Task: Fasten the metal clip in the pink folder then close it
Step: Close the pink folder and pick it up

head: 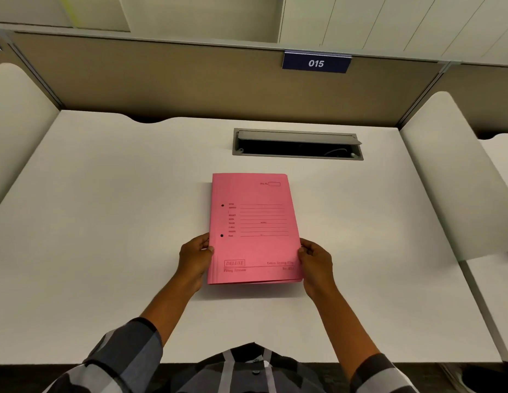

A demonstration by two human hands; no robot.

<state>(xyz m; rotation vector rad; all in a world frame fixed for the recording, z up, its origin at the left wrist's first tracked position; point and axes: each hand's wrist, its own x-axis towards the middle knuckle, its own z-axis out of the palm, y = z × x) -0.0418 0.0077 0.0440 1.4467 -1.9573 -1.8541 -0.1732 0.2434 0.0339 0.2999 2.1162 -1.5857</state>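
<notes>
The pink folder [254, 228] lies shut on the white desk [105, 222], printed cover up, with two punched holes near its left edge. My left hand [194, 258] grips the folder's lower left edge, thumb on the cover. On the opposite side my right hand [315, 260] pinches the lower right edge the same way. The metal clip is hidden inside the folder.
An open grey cable tray slot [296, 144] is set into the desk just behind the folder. Brown partition walls [176, 80] ring the desk, with a blue "015" sign [316, 63]. White rounded side dividers [451, 171] stand at left and right.
</notes>
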